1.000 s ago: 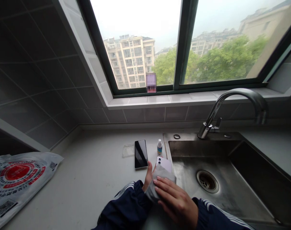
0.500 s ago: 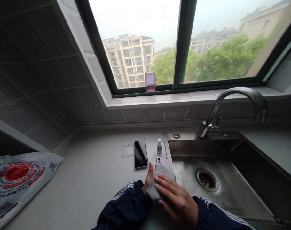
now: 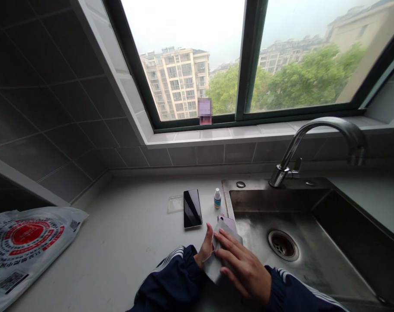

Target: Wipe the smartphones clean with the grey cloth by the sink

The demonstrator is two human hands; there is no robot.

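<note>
A light purple phone (image 3: 227,222) is tilted near the sink's left edge, its camera end showing. My left hand (image 3: 206,247) holds it from the left with the thumb raised; the other fingers are hidden beneath. Across the phone's back lies a thin grey cloth (image 3: 212,268), which my right hand (image 3: 244,264) presses down with flat fingers. Beyond the hands, a second phone (image 3: 192,209) with a dark screen rests on the counter. Beside it are a clear phone case (image 3: 175,204), partly under that phone, and a small white-capped bottle (image 3: 217,198) standing upright.
To the right is a steel sink (image 3: 226,197) with a drain (image 3: 283,245) and a curved chrome faucet (image 3: 278,175). A printed plastic bag (image 3: 28,238) lies at the left of the white counter (image 3: 119,234). A window (image 3: 242,65) rises behind.
Both hands and the purple phone have shifted slightly right. The right hand and cloth slid over the phone, so less of its camera end shows and more of the cloth's lower edge appears.
</note>
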